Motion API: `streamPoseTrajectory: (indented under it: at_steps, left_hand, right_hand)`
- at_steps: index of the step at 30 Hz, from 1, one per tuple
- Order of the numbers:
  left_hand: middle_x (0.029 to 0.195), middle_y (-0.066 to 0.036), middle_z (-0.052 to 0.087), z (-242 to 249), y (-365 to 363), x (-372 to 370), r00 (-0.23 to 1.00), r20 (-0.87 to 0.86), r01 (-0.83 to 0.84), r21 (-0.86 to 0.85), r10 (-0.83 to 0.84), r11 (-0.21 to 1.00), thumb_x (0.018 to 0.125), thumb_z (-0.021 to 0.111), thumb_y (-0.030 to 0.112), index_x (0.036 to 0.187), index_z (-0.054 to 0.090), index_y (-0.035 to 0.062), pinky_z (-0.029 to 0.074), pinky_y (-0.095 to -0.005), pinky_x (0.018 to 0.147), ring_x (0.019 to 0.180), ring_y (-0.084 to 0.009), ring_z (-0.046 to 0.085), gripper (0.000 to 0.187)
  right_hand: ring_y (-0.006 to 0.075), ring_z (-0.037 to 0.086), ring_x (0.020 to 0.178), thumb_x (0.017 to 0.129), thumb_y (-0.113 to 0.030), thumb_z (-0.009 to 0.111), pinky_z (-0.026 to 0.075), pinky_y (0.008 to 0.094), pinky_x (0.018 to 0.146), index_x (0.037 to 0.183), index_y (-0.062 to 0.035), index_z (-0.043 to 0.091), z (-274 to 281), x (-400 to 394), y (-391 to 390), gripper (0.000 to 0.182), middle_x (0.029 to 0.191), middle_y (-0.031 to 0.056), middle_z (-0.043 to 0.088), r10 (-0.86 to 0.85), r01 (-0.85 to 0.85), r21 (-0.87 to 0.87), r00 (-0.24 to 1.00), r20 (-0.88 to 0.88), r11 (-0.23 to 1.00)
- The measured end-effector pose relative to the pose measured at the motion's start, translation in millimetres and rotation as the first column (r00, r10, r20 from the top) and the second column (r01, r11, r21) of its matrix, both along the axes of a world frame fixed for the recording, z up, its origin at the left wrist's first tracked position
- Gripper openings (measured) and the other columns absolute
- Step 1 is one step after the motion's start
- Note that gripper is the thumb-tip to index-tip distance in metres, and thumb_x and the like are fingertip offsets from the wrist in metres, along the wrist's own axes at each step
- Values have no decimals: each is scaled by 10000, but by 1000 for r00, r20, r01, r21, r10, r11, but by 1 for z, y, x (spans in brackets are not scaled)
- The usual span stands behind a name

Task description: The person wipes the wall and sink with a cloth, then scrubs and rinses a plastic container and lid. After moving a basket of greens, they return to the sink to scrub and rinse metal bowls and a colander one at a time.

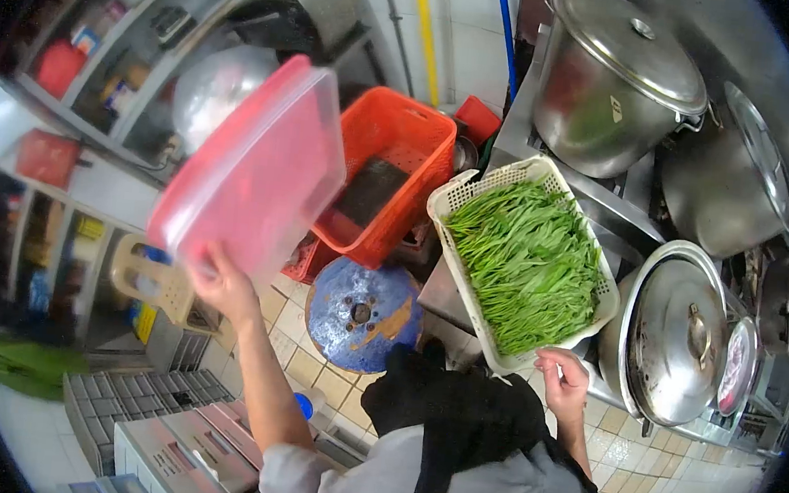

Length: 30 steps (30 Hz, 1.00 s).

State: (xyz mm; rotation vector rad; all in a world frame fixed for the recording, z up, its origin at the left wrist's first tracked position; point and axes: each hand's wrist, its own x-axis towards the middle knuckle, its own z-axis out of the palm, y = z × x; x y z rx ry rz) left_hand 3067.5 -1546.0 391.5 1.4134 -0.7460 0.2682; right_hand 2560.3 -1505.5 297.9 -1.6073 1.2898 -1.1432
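Observation:
My left hand (217, 281) is closed on the lower edge of a translucent plastic box (266, 167) with a pinkish-red side, held tilted in the air. The box is slightly blurred. My right hand (564, 382) has its fingers curled, the fingertips at the near rim of a cream plastic basket (501, 359). Whether those fingers grip the rim or something small does not show. Inside the basket lie long-stemmed leafy greens (528, 262), laid roughly side by side.
An orange crate (428, 170) stands behind a round blue stool (361, 313). On the right are a large lidded pot (611, 87), another tall pot (719, 179) and a wide covered pot (674, 343). Shelves (117, 58) line the left; grey drawers (179, 457) stand below.

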Motion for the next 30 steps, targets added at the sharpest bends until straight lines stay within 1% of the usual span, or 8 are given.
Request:
streamPoseTrajectory:
  at_steps: [7, 10, 13, 18, 20, 23, 28, 30]
  left_hand:
    - [1012, -99, 673, 37, -88, -16, 981, 186, 60, 14, -62, 998, 1017, 655, 202, 1102, 607, -29, 500, -328, 831, 919, -170, 610, 251]
    - [1058, -131, 670, 31, -129, -6, 949, 312, -16, 200, -48, 980, 1020, 646, 189, 1161, 599, -38, 518, -317, 838, 970, -176, 635, 271]
    - [1013, -162, 685, 27, -197, -2, 891, 449, -31, 206, -66, 978, 1017, 645, 257, 1145, 610, -39, 522, -381, 833, 914, -260, 667, 325]
    - [1068, -176, 686, -7, -319, 18, 874, 423, 124, 282, -240, 951, 981, 668, 211, 1170, 606, -7, 517, -379, 859, 940, -290, 667, 295]
    - [1069, -159, 693, -17, -359, 10, 855, 332, 283, 346, -399, 894, 859, 734, 88, 1193, 616, -13, 508, -386, 916, 1041, -271, 668, 369]
    - [1057, -148, 691, -33, -406, 2, 756, 492, 182, 476, -432, 860, 741, 643, -54, 1134, 638, 40, 514, -429, 875, 1001, -358, 659, 404]
    - [1050, -126, 696, -57, -464, -10, 636, 638, 187, 418, -434, 889, 745, 665, -41, 1124, 660, 73, 471, -437, 913, 1006, -342, 650, 396]
    - [1049, -112, 697, -63, -489, -14, 511, 739, 223, 379, -439, 898, 742, 683, -20, 1120, 660, 76, 457, -455, 924, 1023, -337, 644, 390]
  right_hand:
    - [189, 711, 770, 929, 11, 674, 557, 312, 721, 1023, 0, 722, -29, -29, -43, 107, 951, 128, 743, 33, -32, -65, 999, 17, 997]
    - [199, 715, 768, 921, 15, 678, 559, 318, 711, 1024, -5, 725, -18, -20, -57, 115, 922, 132, 744, 47, -46, -112, 999, 0, 993]
    - [216, 716, 767, 914, 17, 680, 560, 322, 712, 1019, -10, 724, -19, -3, -67, 117, 902, 134, 743, -23, 14, -117, 997, -78, 993]
    - [245, 715, 778, 909, 32, 666, 559, 336, 711, 990, -14, 715, -28, 34, -55, 106, 909, 132, 746, -199, 186, -101, 969, -146, 977]
    - [250, 713, 776, 905, 41, 655, 556, 332, 705, 988, -13, 713, -33, 49, -51, 115, 909, 136, 745, -272, 270, -35, 951, -148, 962]
    - [244, 706, 757, 903, 50, 645, 546, 319, 683, 988, -11, 713, -29, 57, -54, 125, 896, 139, 740, -255, 262, -6, 936, -243, 965]
    - [222, 695, 730, 916, 16, 649, 532, 318, 659, 984, -12, 716, -27, 64, -72, 99, 855, 122, 727, -353, 376, 42, 898, -262, 925]
    - [231, 696, 718, 913, 10, 652, 535, 323, 659, 978, -13, 712, -34, 66, -80, 92, 849, 122, 729, -367, 394, 52, 890, -269, 918]
